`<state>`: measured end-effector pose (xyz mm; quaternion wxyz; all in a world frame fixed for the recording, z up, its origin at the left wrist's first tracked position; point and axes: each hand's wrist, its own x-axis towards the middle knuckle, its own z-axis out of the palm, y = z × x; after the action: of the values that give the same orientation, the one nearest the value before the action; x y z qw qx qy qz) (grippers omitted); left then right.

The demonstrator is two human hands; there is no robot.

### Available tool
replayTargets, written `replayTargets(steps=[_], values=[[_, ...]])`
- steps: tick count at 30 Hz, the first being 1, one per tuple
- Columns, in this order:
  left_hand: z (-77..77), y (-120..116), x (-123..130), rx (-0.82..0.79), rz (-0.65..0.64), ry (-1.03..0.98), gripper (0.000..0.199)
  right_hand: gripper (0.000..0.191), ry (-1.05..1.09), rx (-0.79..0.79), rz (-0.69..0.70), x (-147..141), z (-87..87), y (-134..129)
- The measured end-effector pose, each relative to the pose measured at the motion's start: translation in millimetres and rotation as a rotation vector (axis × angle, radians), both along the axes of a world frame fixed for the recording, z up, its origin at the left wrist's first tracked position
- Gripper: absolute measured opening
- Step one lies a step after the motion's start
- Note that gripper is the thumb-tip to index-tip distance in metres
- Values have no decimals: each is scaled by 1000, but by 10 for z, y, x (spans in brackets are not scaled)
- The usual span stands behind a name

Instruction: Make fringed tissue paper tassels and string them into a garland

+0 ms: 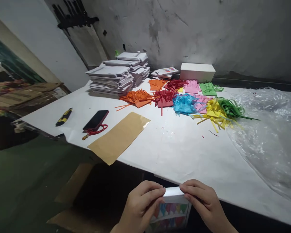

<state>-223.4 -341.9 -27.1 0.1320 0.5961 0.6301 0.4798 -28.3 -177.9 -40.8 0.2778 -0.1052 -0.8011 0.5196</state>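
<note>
A white box (172, 208) printed with rows of colourful tassels or bunting stands upright at the table's front edge. My left hand (145, 200) grips its upper left corner, thumb on the printed face and fingers along the top. At the upper right corner, my right hand (202, 199) pinches the box in the same way. The narrow white top shows between the fingertips; the lower part of the box runs out of view. Beyond the hands lies the white tabletop (174, 155).
Bundles of cut coloured paper, among them a blue bundle (185, 103), lie mid-table. Behind are stacked flat white boxes (110, 79) and a white carton (197, 72). A brown sheet (120, 137), phone (96, 120) and yellow-black cutter (64, 117) lie left, clear plastic (271, 142) right.
</note>
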Motion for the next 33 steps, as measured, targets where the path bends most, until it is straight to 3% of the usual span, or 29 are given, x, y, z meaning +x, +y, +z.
replayTargets(steps=[3, 7, 10, 13, 16, 19, 21, 25, 30, 33], values=[[-80, -8, 63, 83, 186, -271, 8, 30, 29, 77, 4, -94, 36, -23], [-17, -79, -95, 139, 405, -514, 27, 28, 40, 146, 41, -419, 201, -38], [86, -308, -479, 178, 485, -483, 34, 30, 60, 151, 189, -830, 331, -34], [94, -687, -984, 196, 565, -441, 46, 35, 13, 140, 267, -1361, 342, -44], [-60, -1021, -1431, 34, 619, -530, 57, 29, -74, 502, 237, -1950, 213, -163], [-334, -1124, -1683, -143, 584, -665, 56, 41, -83, 872, 271, -2450, 26, -396], [-528, -1063, -1749, -205, 521, -741, 56, 42, -57, 958, 346, -2665, -90, -531], [-796, -834, -1784, -258, 399, -885, 72, 15, -8, 1050, 454, -2806, -265, -580], [-785, -669, -1791, -277, 315, -1010, 68, 19, 1, 983, 465, -2714, -330, -455], [-702, -642, -1772, -278, 254, -1043, 58, 19, -28, 823, 464, -2641, -266, -368]])
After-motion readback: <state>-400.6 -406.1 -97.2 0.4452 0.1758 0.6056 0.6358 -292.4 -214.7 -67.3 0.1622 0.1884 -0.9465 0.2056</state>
